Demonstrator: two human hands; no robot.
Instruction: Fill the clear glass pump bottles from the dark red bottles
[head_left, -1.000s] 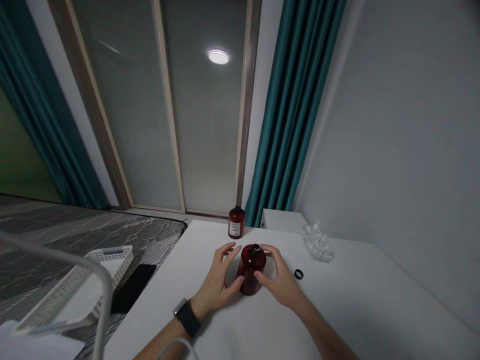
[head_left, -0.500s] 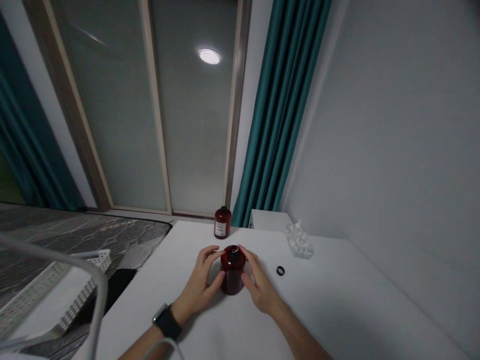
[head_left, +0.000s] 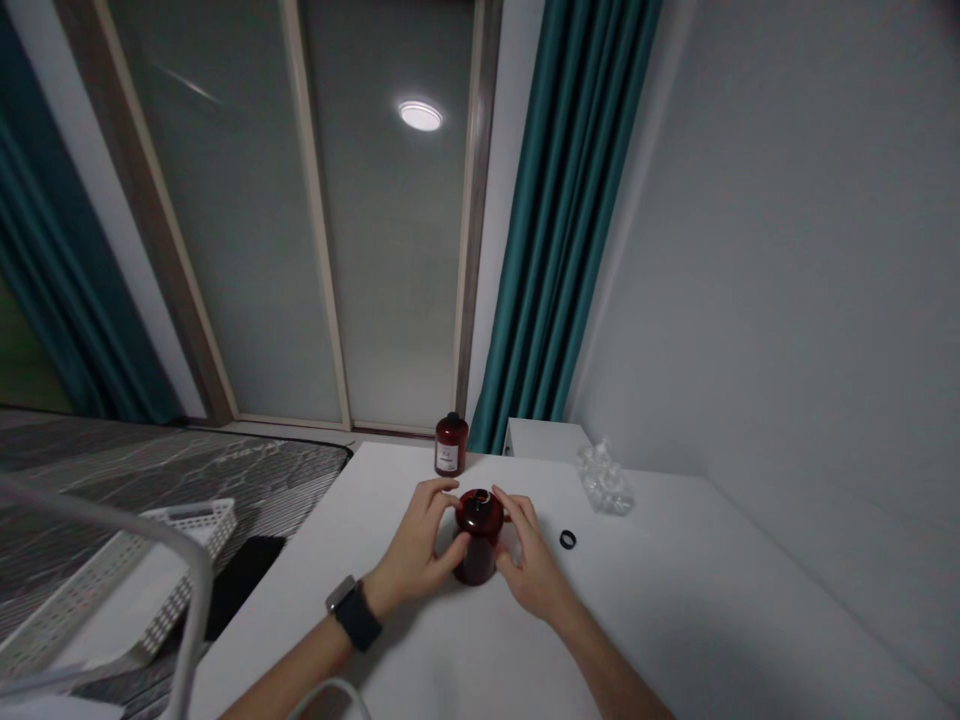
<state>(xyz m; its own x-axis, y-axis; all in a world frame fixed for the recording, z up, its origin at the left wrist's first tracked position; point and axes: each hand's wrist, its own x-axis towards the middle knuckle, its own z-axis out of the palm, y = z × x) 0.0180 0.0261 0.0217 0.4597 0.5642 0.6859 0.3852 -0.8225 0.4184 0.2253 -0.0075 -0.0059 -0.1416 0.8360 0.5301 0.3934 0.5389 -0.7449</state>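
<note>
A dark red, glossy bottle [head_left: 478, 562] stands upright on the white table between my hands. Its short neck has a pale ring-like edge at the top. From the left, my left hand [head_left: 424, 540] cups it with curved fingers, the thumb on its front. On the other side my right hand [head_left: 531, 565] wraps it the same way, fingertips at the shoulder. A small black ring [head_left: 568, 540] lies on the table to the right of my right hand. Behind stands a second dark red bottle [head_left: 451, 446] with a white label and black top.
A crumpled clear plastic bag [head_left: 604, 482] lies near the table's back edge on the right. At the left are a white perforated basket [head_left: 217, 535], a black flat item [head_left: 247, 580] and a curved pale tube [head_left: 201, 600]. The white table [head_left: 675, 620] meets the wall on the right.
The view has shifted slightly, so everything sits a little further right. My hands stay around the bottle, with only small finger movements.
</note>
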